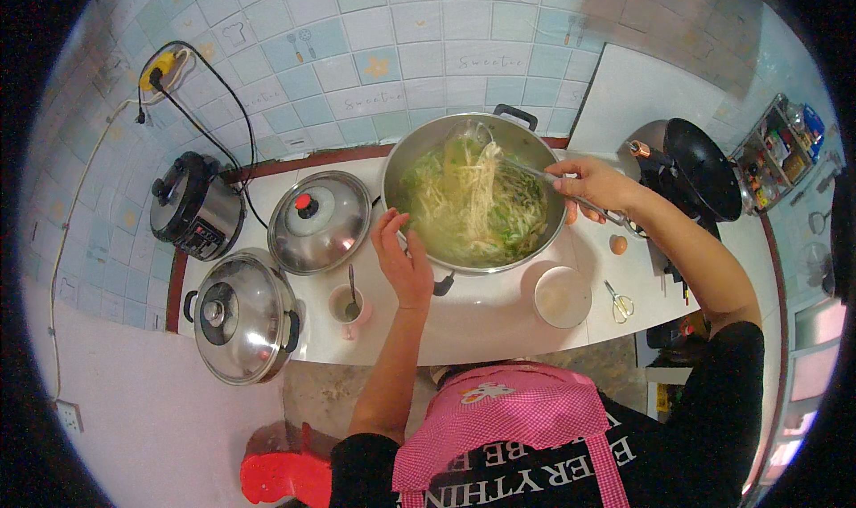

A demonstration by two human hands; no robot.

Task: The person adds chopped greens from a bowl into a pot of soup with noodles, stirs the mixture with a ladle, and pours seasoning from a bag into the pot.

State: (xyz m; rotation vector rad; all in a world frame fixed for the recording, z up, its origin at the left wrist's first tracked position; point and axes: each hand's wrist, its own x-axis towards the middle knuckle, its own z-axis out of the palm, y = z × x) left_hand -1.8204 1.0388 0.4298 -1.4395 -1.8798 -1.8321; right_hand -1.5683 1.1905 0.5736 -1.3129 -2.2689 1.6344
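My right hand (588,184) is closed around the handle of a metal ladle (528,170). The ladle's bowl is at the far side of a large metal pot (557,230), and pale noodles (481,204) hang in strands beside it. Noodles and chopped greens (428,174) fill the pot in a cloudy, greenish broth. My left hand (404,264) is at the pot's near left rim with nothing in it, fingers spread; whether it touches the rim I cannot tell. A pale bowl (563,297) stands on the counter in front of the pot.
Left of the pot are a metal lid (319,222), a lidded pot (246,317), an electric pressure cooker (198,207) and a pink mug (350,307) holding a spoon. Rightward lie an egg (618,244), scissors (621,305) and a black wok (709,170). A power cord (200,137) runs along the wall.
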